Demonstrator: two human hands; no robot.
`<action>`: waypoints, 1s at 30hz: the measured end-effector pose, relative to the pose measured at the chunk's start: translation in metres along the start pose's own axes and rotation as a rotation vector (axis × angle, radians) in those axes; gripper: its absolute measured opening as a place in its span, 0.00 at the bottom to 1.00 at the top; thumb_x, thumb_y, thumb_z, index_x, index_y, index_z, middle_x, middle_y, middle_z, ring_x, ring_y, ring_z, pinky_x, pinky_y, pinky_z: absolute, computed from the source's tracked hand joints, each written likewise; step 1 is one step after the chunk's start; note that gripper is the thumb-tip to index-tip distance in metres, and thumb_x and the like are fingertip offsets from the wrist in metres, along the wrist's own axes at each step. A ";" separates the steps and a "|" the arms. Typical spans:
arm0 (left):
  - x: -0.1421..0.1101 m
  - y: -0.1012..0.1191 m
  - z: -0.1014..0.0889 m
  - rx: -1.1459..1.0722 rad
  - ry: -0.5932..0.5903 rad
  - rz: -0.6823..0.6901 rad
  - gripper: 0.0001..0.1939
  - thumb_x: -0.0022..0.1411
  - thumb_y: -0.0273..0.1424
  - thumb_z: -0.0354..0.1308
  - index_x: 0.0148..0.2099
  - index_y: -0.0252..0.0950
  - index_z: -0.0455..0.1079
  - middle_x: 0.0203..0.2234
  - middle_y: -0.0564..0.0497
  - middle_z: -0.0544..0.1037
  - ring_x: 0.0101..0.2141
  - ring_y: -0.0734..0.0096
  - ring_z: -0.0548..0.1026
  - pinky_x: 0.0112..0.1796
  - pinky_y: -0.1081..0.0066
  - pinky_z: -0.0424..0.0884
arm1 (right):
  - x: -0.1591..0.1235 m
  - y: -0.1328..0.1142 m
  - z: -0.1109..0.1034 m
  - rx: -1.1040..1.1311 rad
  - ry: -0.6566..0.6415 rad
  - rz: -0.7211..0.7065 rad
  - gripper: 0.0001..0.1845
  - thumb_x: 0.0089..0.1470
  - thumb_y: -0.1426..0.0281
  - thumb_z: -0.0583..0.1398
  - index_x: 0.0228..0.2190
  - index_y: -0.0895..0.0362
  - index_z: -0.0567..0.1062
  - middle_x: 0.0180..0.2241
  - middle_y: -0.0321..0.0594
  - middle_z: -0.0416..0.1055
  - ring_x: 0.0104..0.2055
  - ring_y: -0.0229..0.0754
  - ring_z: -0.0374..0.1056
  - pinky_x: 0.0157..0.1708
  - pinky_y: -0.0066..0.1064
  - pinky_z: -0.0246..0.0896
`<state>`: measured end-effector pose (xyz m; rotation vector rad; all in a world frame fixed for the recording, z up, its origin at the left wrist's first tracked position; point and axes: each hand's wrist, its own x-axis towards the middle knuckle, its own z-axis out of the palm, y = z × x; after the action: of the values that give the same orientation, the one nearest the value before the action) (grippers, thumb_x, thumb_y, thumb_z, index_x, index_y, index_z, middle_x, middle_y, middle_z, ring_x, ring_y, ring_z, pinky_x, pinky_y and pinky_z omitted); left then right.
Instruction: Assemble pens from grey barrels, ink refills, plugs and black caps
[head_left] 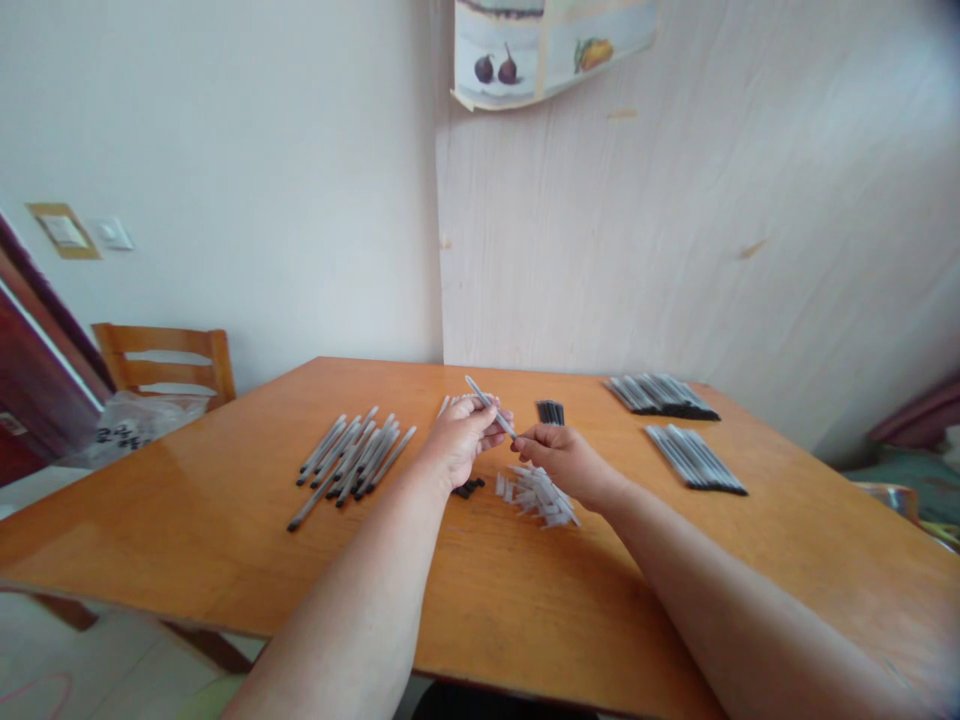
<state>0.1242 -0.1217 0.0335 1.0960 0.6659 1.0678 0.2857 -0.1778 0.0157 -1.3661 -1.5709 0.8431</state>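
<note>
My left hand (pixel 466 435) is closed around a slim, clear-barrelled pen (pixel 484 395), which slants with its far end up and to the left. The fingertips of my right hand (pixel 551 455) pinch the near end of the same pen, where a dark bit shows. Below the right hand lies a heap of clear pen caps (pixel 541 500). Several small black plugs (pixel 469 488) sit under the left hand. Just behind the hands is a bundle of thin black-ended pieces (pixel 551 412). More pale sticks behind the left hand are mostly hidden by it.
Loose pens with dark ends (pixel 356 455) lie on the left of the wooden table (pixel 465 600). To the right are two neat rows of capped pens, a far row (pixel 660 395) and a nearer row (pixel 696 460). A wooden chair (pixel 169 345) with a plastic bag (pixel 142 420) stands left.
</note>
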 end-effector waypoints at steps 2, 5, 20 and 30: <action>0.001 0.000 0.000 -0.001 0.016 0.004 0.09 0.59 0.30 0.61 0.41 0.33 0.69 0.35 0.43 0.79 0.33 0.70 0.78 0.34 0.72 0.71 | 0.000 -0.001 0.000 -0.067 0.033 -0.068 0.16 0.54 0.58 0.57 0.26 0.57 0.72 0.20 0.32 0.63 0.23 0.34 0.54 0.23 0.27 0.48; 0.002 -0.001 0.001 -0.005 0.067 0.010 0.10 0.57 0.32 0.63 0.39 0.33 0.69 0.33 0.44 0.79 0.31 0.71 0.78 0.33 0.72 0.71 | 0.001 -0.003 0.001 -0.205 0.094 -0.180 0.15 0.56 0.60 0.56 0.24 0.57 0.70 0.20 0.33 0.62 0.23 0.34 0.55 0.24 0.27 0.49; 0.005 -0.004 -0.002 -0.035 0.106 0.025 0.11 0.54 0.32 0.65 0.36 0.33 0.68 0.32 0.45 0.79 0.30 0.73 0.78 0.32 0.74 0.71 | 0.003 0.002 0.003 -0.240 0.159 -0.212 0.13 0.55 0.61 0.56 0.27 0.57 0.73 0.21 0.34 0.66 0.24 0.35 0.59 0.25 0.27 0.52; 0.005 -0.004 -0.001 -0.032 0.121 0.018 0.13 0.53 0.34 0.67 0.36 0.34 0.68 0.30 0.46 0.79 0.29 0.73 0.77 0.31 0.73 0.71 | 0.004 0.005 0.006 -0.168 0.167 -0.186 0.14 0.54 0.58 0.56 0.29 0.57 0.72 0.24 0.36 0.68 0.25 0.37 0.60 0.26 0.28 0.54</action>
<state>0.1267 -0.1169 0.0293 1.0171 0.7334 1.1632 0.2817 -0.1725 0.0098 -1.3457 -1.6363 0.4812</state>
